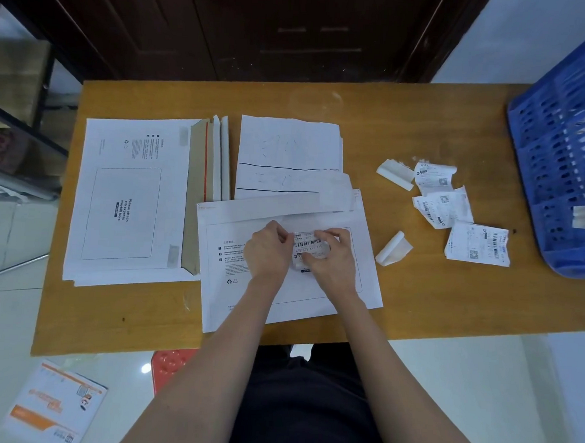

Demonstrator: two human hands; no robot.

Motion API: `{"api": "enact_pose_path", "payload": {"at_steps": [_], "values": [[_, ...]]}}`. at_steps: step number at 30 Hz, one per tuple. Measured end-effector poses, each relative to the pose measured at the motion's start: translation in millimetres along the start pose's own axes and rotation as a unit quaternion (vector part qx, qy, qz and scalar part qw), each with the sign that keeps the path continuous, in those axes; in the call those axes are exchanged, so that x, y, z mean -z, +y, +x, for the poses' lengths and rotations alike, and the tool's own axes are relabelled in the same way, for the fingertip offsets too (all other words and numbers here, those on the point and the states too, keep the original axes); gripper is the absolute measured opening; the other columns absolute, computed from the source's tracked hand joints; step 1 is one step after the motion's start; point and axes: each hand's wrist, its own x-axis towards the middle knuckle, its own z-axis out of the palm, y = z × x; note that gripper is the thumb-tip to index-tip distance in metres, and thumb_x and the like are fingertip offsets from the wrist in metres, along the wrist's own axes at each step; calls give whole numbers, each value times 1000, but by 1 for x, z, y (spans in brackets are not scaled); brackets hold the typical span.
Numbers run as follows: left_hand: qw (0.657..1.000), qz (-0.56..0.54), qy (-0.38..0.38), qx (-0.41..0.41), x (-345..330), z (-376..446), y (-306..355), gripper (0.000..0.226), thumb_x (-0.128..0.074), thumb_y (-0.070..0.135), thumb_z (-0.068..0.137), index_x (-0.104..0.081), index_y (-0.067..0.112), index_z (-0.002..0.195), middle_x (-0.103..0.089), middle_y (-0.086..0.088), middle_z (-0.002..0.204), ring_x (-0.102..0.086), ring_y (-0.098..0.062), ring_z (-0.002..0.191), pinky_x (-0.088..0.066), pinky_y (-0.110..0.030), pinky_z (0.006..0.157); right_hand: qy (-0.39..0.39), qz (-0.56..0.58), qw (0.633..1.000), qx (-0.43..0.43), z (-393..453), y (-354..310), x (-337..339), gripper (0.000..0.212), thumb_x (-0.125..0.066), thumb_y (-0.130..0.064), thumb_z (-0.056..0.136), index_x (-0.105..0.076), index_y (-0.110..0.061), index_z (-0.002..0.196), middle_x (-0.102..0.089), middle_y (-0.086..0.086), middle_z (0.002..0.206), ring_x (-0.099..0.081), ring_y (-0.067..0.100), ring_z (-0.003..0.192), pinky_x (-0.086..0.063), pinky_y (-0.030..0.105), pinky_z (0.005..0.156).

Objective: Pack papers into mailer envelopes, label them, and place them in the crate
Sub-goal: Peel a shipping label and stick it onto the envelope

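Note:
A white mailer envelope [321,219] lies flat on the wooden table [416,295] in front of me. Over its printed box, both hands hold a small barcode label [308,244]. My left hand [267,250] pinches the label's left edge. My right hand [330,257] pinches its right side, fingers curled over it. The label's lower part is hidden by my hands. A stack of white papers [288,146] lies behind the envelope. More mailer envelopes [126,199] are stacked at the left. The blue crate [565,161] stands tilted at the table's right edge.
Three loose barcode labels [476,244] and two peeled backing strips [393,248] are scattered right of the envelope. An orange-and-white mailer [54,405] lies on the floor at lower left, near a red stool [171,364]. A dark wooden door is behind the table.

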Motion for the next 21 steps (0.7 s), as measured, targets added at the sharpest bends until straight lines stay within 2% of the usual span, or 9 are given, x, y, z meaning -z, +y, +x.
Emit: {"api": "enact_pose_path", "payload": {"at_steps": [4,7,12,15,17,19,21], "values": [[1000,-9,-2,30,-1,2,-2,20,-64,32,89,-57,14,92,-64,0,84,-53,-16,68,-36,-27,58,7,-60,998,13,0,2,2,49,-75,-27,74,-62,-17,121,-45,-2,126,-43,17,114,-47,32,89],[1000,-8,1,16,-2,3,-2,18,-64,29,89,-54,14,91,-63,0,85,-55,-18,69,-37,-28,58,16,-105,994,8,-1,3,3,51,-75,-33,75,-61,-27,124,-42,0,125,-40,19,113,-41,30,96],[993,39,-2,-107,-9,3,0,3,-51,11,93,-52,14,91,-58,-1,87,-59,-26,69,-45,-33,57,32,-109,993,-21,-3,6,3,51,-71,-43,77,-59,-34,126,-41,0,118,-44,17,110,-38,31,95],[989,17,-21,-145,-10,5,-4,16,-52,4,90,-63,16,88,-53,4,82,-59,-23,67,-42,-28,56,44,-95,994,-24,-4,9,2,48,-69,-47,80,-59,-34,125,-43,1,114,-48,17,105,-39,34,94],[988,-16,-38,-149,-9,5,-8,21,-54,4,88,-69,18,85,-53,10,77,-58,-18,64,-36,-23,52,50,-89,995,-16,-4,11,1,41,-62,-46,86,-60,-33,125,-44,2,112,-50,18,102,-39,35,94],[987,-39,-61,-146,-8,3,-12,15,-60,10,87,-71,22,86,-48,11,69,-50,-10,60,-32,-20,50,54,-71,996,-12,-3,13,0,33,-51,-40,95,-60,-32,125,-45,5,110,-51,21,101,-38,37,94],[983,-68,-90,-145,-8,1,-17,11,-69,17,83,-69,25,91,-44,11,65,-44,-5,57,-33,-20,52,54,-69,996,-9,-3,14,0,31,-47,-34,98,-60,-31,126,-46,7,109,-51,23,100,-37,35,92]]}}
